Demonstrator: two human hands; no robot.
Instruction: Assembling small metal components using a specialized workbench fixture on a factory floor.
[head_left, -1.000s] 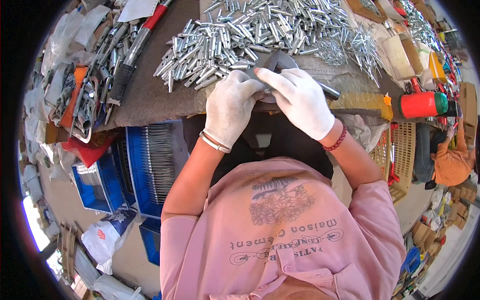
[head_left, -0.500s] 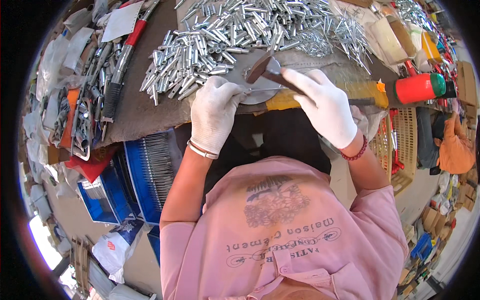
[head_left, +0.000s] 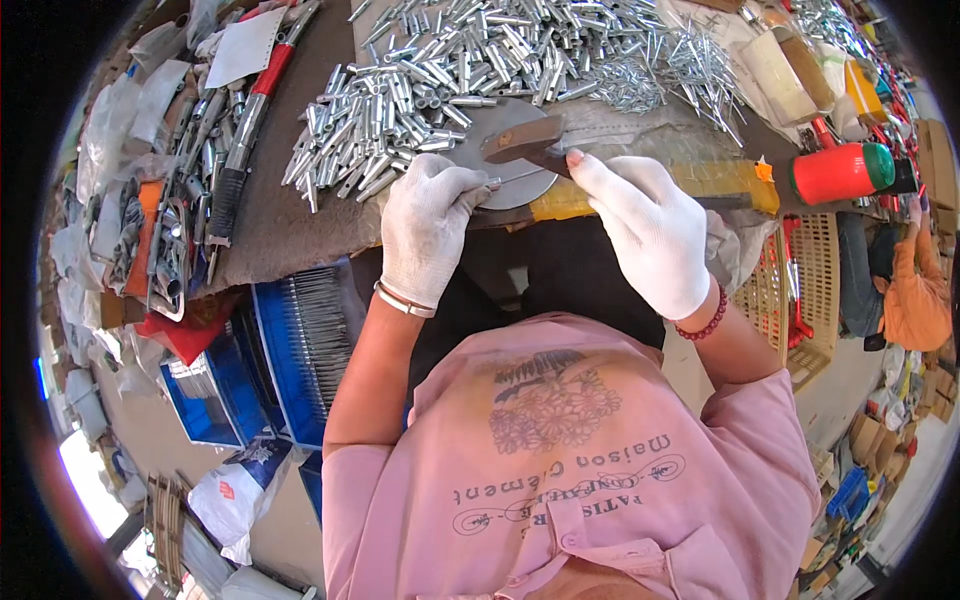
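Observation:
My left hand (head_left: 430, 225), in a white knitted glove, is closed on a small silver metal tube (head_left: 493, 184). Its end pokes out between thumb and fingers over a round grey metal disc (head_left: 528, 188) at the bench's front edge. A thin bright line, perhaps a pin, runs right from the tube. My right hand (head_left: 655, 235), gloved too, grips a hammer (head_left: 524, 138) by its dark handle. The hammer's brown head hangs over the disc, apart from the tube. Beyond both hands lies a heap of silver metal tubes (head_left: 390, 120).
Thin metal pins (head_left: 700, 75) are piled at the far right. A red canister with a green end (head_left: 840, 173) lies at the bench's right. Tools (head_left: 235, 150) crowd the left side. Below stand blue bins (head_left: 285, 350) and a yellow crate (head_left: 820, 290). Someone in orange (head_left: 915, 300) is farther right.
The hammer head has turned flatter over the disc, and my right hand has shifted slightly down and right. My left hand keeps its hold in nearly the same place.

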